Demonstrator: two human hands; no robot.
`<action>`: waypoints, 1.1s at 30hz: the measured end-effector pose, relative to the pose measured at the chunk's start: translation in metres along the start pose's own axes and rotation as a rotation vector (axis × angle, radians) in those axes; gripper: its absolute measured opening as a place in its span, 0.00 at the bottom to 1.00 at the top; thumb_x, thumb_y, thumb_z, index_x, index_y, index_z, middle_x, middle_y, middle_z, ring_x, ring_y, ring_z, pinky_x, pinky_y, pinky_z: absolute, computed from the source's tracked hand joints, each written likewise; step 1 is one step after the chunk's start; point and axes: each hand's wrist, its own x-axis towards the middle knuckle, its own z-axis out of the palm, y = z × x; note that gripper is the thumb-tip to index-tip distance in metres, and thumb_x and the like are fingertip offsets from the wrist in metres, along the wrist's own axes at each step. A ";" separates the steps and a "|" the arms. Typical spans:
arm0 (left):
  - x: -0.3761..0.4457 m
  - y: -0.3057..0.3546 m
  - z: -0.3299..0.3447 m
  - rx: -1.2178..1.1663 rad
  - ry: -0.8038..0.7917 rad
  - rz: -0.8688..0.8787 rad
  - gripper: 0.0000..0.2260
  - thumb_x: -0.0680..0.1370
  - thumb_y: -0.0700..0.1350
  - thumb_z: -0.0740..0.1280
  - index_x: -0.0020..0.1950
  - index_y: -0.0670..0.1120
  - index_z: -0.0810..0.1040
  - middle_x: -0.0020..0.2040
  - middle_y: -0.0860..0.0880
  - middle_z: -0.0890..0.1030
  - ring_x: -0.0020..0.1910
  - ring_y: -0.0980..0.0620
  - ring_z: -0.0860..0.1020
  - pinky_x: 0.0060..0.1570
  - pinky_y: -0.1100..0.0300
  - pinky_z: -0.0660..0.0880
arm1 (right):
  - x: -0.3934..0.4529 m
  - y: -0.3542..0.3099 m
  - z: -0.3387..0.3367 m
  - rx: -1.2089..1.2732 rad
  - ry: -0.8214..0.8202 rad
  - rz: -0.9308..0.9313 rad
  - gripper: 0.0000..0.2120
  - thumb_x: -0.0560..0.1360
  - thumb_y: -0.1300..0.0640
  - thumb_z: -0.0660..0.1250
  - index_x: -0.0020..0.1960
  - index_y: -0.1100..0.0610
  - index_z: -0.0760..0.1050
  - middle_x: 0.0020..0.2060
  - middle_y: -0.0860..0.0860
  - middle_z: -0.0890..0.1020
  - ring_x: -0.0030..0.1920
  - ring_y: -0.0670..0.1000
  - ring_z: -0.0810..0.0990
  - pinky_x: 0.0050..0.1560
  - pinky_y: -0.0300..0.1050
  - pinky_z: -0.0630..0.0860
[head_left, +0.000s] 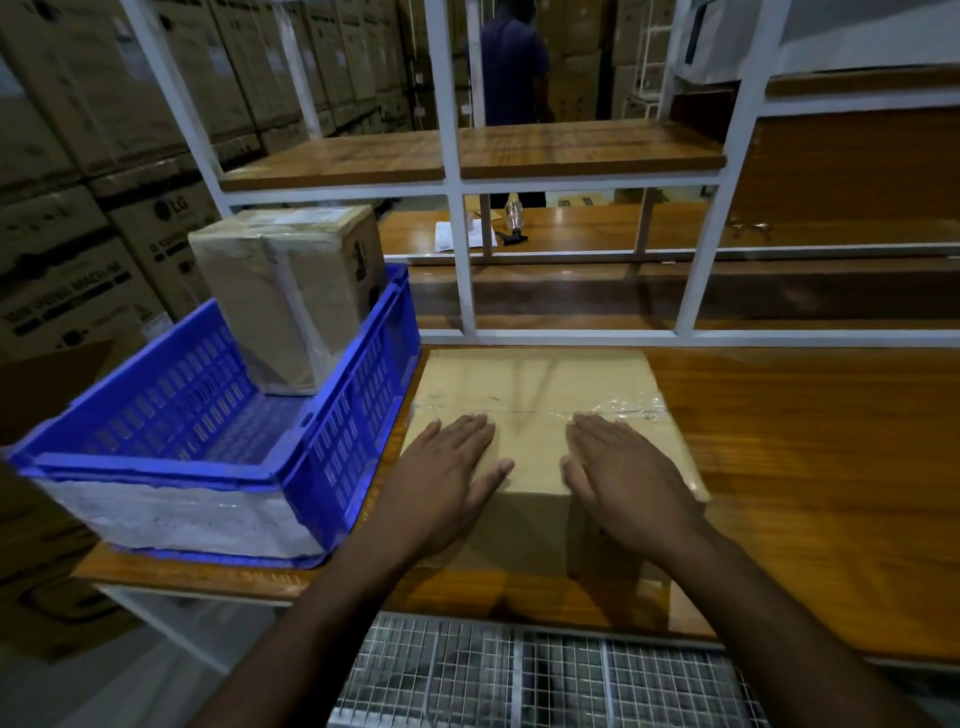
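Note:
A taped cardboard box (530, 384) lies on the wooden table (810, 467) in front of me. My left hand (447, 478) rests flat on the near left of its top, fingers straight. On the near right of the top my right hand (623, 483) lies flat as well. A strip of clear tape crosses the box just beyond my fingertips. To the left stands a blue plastic crate (358, 395) with a second cardboard box (291, 291) upright in its far end.
A white metal shelf frame (465, 260) with wooden shelves rises behind the table. Papers and a clear bottle (514, 215) lie on a far shelf. Stacked cartons (78, 156) fill the left. A person (511, 67) stands beyond the shelves. A wire grid (519, 680) sits below the table edge.

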 end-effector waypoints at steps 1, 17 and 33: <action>0.002 0.001 0.000 -0.007 -0.002 0.004 0.35 0.79 0.67 0.40 0.81 0.51 0.60 0.81 0.52 0.61 0.79 0.58 0.56 0.79 0.56 0.51 | 0.003 -0.001 -0.001 0.000 0.020 0.009 0.23 0.83 0.44 0.53 0.73 0.52 0.70 0.73 0.49 0.71 0.72 0.48 0.68 0.74 0.43 0.57; 0.066 -0.009 0.006 -0.012 -0.089 0.043 0.27 0.85 0.60 0.50 0.82 0.50 0.56 0.82 0.51 0.56 0.81 0.56 0.51 0.80 0.50 0.47 | 0.064 -0.008 0.019 0.026 -0.104 0.013 0.28 0.83 0.41 0.51 0.79 0.53 0.60 0.78 0.50 0.61 0.78 0.48 0.58 0.76 0.46 0.51; 0.069 -0.039 -0.008 -0.087 -0.033 -0.147 0.27 0.85 0.59 0.51 0.82 0.51 0.55 0.83 0.52 0.54 0.81 0.54 0.50 0.79 0.42 0.49 | 0.079 0.029 0.027 -0.014 -0.068 0.206 0.35 0.81 0.34 0.44 0.79 0.55 0.56 0.79 0.51 0.58 0.79 0.50 0.53 0.78 0.54 0.47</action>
